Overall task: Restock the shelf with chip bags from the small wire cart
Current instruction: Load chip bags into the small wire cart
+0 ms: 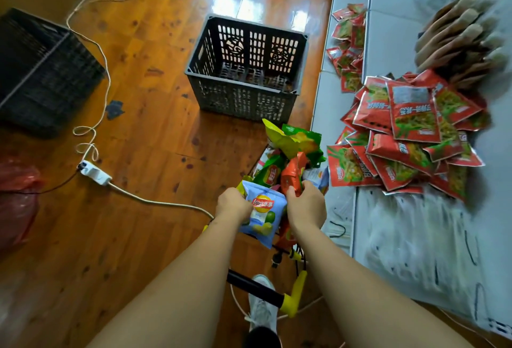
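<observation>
Below me stands the small wire cart [300, 257] with a black and yellow handle, filled with chip bags. My left hand [232, 204] grips a light blue Lay's bag [263, 216] at its upper left corner. My right hand [306, 206] is closed on an orange-red chip bag [292, 176] just to the right of it. Green and yellow bags [295, 141] stick up at the cart's far end. The white shelf [393, 51] runs along the right side.
A heap of red snack packets [407, 131] covers the shelf, with brown packets [460, 40] behind. A grey plastic crate [246, 67] stands on the wooden floor ahead, a black crate [41, 70] at left. A white power strip [95, 173] and cord lie on the floor.
</observation>
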Tool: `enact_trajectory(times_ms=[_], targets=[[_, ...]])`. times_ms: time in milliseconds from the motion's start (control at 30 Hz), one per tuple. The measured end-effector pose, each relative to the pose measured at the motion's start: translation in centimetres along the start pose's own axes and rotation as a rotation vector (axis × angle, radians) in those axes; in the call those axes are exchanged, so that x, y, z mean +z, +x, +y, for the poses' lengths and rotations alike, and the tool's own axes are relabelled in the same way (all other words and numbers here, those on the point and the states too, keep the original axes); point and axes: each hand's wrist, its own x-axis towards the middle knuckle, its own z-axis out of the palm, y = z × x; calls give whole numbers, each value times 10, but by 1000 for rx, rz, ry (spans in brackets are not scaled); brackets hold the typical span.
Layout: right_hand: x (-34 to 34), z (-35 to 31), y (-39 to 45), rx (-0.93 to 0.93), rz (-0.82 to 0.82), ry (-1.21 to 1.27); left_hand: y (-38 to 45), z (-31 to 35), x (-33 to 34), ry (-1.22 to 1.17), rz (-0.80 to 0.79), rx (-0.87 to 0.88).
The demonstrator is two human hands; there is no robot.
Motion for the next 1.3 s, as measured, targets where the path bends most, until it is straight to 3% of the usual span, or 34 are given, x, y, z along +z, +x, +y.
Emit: enact_trajectory(times_ms=[167, 333, 567, 767, 1067, 1167, 1300], targets=[[-39, -2, -25, -99, 37, 136, -39, 3, -40, -36, 22, 83], [-76, -13, -55, -51, 12, 249, -81, 3, -75, 20, 40, 173], [-118, -27, -105, 24, 11, 351, -131, 6, -106, -65, 283, 307], [-146, -64, -137, -5, -42, 474, -183, 30, -114, -116, 105, 486], [-212, -121, -132, 185, -165, 597, -229, 54, -159, -302, -207, 531], [-240, -144, -135, 99, -172, 559, -242, 63, -185, -222, -138, 577], [-276, -185, -150, -69, -256, 609, -253, 66, -232, -324, -44, 590]])
